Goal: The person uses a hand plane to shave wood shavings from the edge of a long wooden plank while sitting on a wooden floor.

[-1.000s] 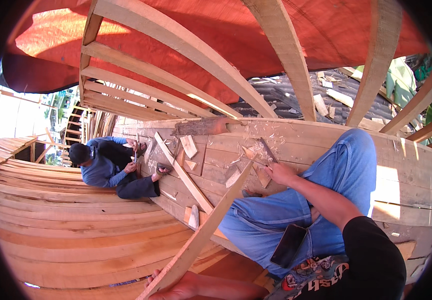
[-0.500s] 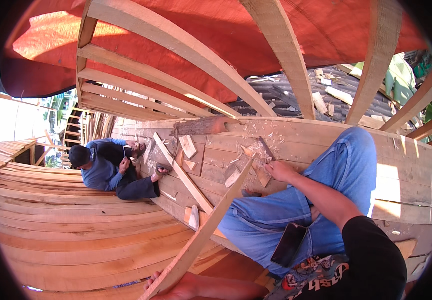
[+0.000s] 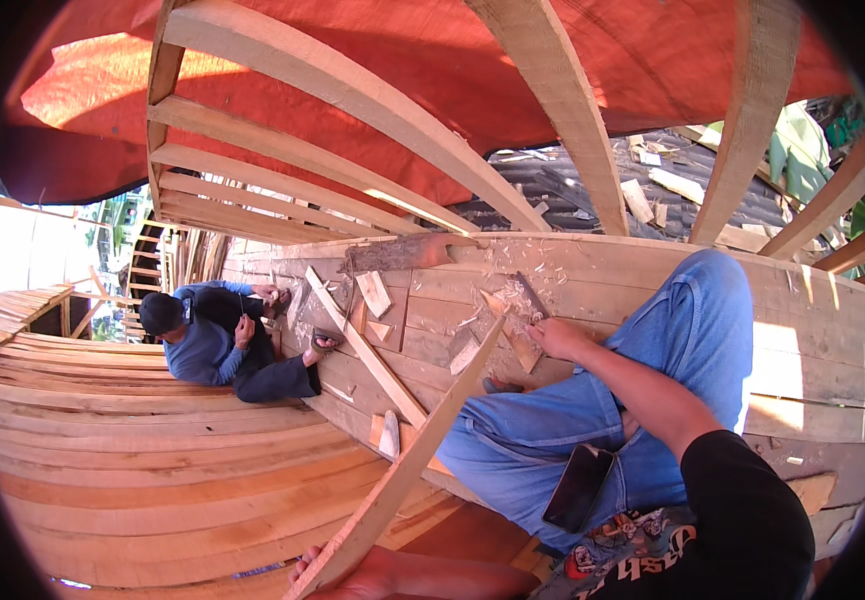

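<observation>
A long, narrow wooden strip (image 3: 407,462) slants from the lower edge up to the wood scraps by my right hand. My left hand (image 3: 342,578) is closed around its near end. My right hand (image 3: 555,338) is closed on a dark, narrow tool (image 3: 529,296) that points away from me; its exact kind is too small to tell. Beside and under that hand lie wood offcuts (image 3: 522,347) and curled shavings. The strip's far end stands just left of the right hand, apart from it.
A phone (image 3: 578,488) lies on my lap. Another person (image 3: 202,325) sits at the left with bent legs. Curved wooden ribs (image 3: 352,95) rise in front, before a red tarp (image 3: 402,60). A second strip (image 3: 367,350) and a dark wood piece (image 3: 397,253) lie on the planks.
The wooden strip's far end and my right hand have shifted only slightly. The view has moved a little; otherwise the scene stands as before.
</observation>
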A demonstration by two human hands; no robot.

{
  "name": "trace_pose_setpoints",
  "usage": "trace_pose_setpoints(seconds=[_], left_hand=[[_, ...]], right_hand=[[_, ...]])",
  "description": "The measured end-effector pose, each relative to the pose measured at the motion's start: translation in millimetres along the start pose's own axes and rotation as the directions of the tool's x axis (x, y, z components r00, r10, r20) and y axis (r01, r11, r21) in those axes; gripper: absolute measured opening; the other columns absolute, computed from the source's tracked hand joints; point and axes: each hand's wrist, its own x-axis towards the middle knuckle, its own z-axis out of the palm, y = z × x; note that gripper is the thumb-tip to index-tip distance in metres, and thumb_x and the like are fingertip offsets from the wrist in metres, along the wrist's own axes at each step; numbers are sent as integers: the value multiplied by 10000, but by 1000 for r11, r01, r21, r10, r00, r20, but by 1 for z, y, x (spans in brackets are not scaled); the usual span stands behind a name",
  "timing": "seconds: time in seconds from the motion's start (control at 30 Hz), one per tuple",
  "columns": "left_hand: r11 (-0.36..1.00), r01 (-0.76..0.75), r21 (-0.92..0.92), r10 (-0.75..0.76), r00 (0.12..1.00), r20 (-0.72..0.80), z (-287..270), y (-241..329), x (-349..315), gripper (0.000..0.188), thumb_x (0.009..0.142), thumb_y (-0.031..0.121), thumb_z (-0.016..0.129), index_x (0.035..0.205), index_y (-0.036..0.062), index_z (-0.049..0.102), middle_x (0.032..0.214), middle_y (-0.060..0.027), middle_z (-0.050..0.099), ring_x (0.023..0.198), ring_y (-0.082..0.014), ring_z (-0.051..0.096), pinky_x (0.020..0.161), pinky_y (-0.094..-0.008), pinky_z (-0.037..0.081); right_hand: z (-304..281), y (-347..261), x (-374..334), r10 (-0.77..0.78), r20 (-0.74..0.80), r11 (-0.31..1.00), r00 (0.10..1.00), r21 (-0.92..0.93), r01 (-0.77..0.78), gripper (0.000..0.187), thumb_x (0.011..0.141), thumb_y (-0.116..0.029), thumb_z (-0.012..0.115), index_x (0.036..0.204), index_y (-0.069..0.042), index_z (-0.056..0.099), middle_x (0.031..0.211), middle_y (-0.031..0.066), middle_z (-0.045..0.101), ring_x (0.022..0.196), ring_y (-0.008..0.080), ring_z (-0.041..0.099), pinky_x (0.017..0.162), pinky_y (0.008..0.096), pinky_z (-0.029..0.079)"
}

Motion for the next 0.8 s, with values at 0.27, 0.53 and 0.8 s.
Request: trace_pose_setpoints(seconds=[0.27,0.53,0.8], left_hand=[[993,-31,112,42,995,-90,17,-1,-3,493,901,520,515,1117,77,525,1024,-57,567,941,-181,593,831,-342,489],[990,-55,134,70,991,-110,14,1,-2,521,898,515,524,1112,40,516,1016,-72,563,935,-183,585,848,-346,480],[997,-59,50,60,998,-18,13,3,-8,492,895,499,541,1056,34,539,897,-75,588,867,-189,595,812,-312,486]], right_hand=[[4,8,6,6,-29,999,1000,-50,-7,525,949,-450,396,883,7,646,871,261,634,846,426,613,769,485,475],[-2,-22,-9,19,5,1000,1000,-18,-18,535,940,-467,411,930,13,647,902,263,637,862,426,615,779,498,469],[2,5,3,56,8,997,998,-46,-55,548,937,-475,401,930,17,643,922,265,634,876,422,616,786,500,467]])
